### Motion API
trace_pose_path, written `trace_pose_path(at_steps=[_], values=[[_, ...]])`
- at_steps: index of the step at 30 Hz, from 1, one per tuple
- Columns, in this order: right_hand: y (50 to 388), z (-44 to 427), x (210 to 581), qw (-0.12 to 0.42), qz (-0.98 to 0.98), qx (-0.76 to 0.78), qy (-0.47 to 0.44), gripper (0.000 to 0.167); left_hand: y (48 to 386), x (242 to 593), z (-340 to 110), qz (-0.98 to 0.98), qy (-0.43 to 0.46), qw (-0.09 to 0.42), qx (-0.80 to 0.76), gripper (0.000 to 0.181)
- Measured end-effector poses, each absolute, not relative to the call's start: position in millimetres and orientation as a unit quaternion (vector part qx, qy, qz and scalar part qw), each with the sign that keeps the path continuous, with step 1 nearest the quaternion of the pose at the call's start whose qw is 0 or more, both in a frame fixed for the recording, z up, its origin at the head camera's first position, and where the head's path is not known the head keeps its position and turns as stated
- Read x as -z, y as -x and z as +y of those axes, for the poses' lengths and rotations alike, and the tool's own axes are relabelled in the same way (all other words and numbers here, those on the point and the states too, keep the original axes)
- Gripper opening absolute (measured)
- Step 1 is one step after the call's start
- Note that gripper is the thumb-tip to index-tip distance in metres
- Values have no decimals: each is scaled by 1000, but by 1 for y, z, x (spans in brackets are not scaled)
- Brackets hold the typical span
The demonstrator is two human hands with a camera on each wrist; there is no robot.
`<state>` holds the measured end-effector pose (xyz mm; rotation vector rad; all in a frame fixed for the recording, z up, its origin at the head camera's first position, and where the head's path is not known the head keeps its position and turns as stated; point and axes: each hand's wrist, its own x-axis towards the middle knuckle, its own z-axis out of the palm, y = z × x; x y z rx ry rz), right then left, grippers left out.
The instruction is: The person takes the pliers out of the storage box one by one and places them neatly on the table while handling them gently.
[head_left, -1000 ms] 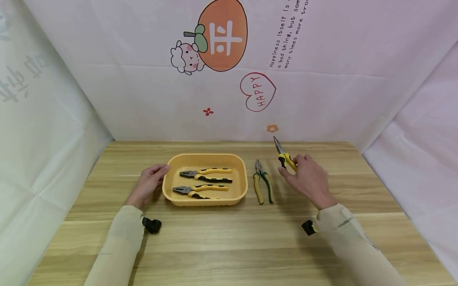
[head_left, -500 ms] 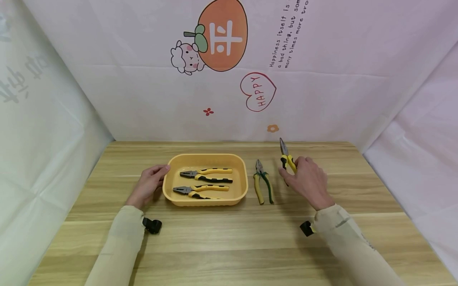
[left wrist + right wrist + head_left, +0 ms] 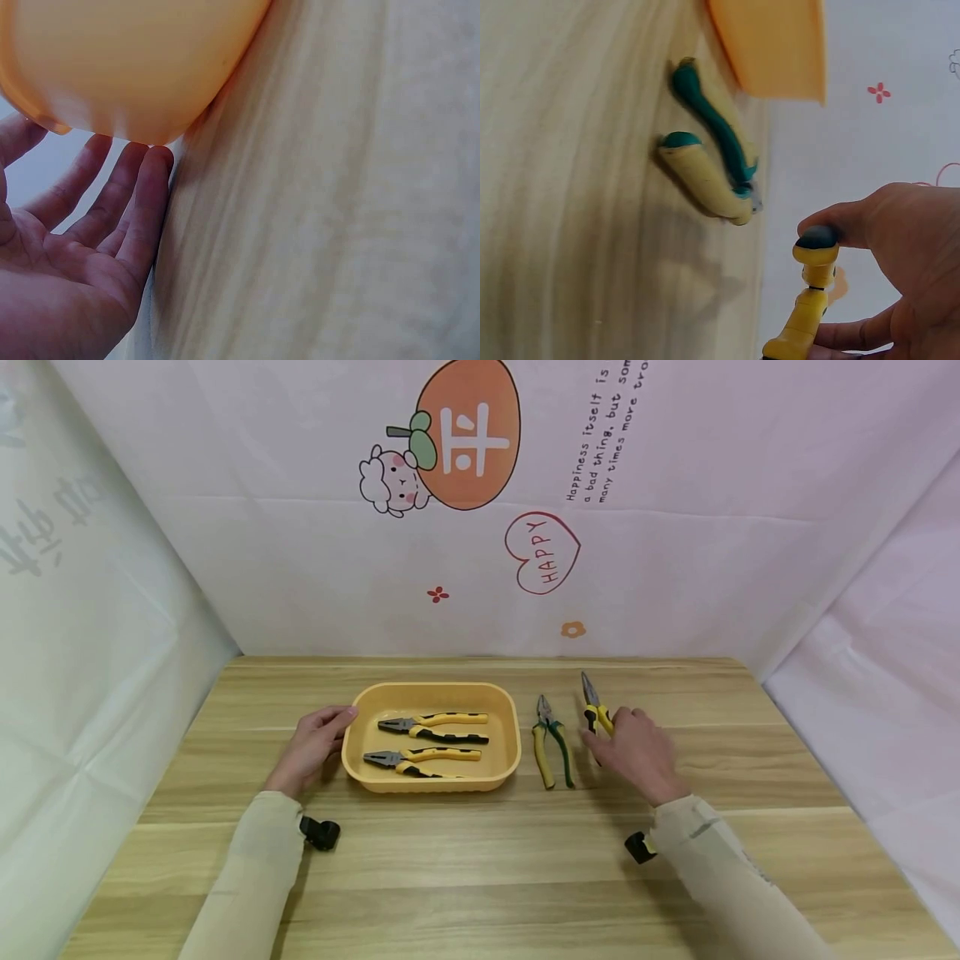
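Note:
My left hand [image 3: 311, 747] touches the left end of the yellow tray [image 3: 431, 785]; in the left wrist view its extended fingers [image 3: 154, 180] rest against the tray's outer wall [image 3: 135, 67]. Two yellow-and-black pliers, the upper [image 3: 453, 718] and the lower [image 3: 450, 753], lie in the tray, jaws left. My right hand [image 3: 637, 753] holds long-nose pliers [image 3: 591, 695] by their yellow-and-black handles, nose toward the back. In the right wrist view the thumb presses one handle [image 3: 802, 319]. Just left of them, pliers with yellow-and-green handles [image 3: 543, 756] lie on the table.
The wooden table [image 3: 480, 893] ends at a white printed cloth [image 3: 300, 577] behind. More cloth hangs at the left [image 3: 97, 652] and right [image 3: 892, 652]. In the right wrist view, the tray's corner [image 3: 772, 45] stands beyond the yellow-and-green pliers [image 3: 705, 176].
My right hand has moved toward the front and slightly left, bringing the long-nose pliers lower and closer to the yellow-and-green pliers. The left hand and tray have stayed put.

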<state>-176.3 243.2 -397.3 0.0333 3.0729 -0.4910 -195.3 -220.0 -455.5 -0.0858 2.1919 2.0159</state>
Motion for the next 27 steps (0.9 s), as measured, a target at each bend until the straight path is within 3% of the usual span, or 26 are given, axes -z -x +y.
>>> trace_pose_path(at_steps=[9,27], values=[[179,245,412,48,987,152,-22,50,195,456,-220,736,28,81,-672,60],[183,246,428,57,988,140,-17,47,195,455,-219,741,31,78,-666,61]])
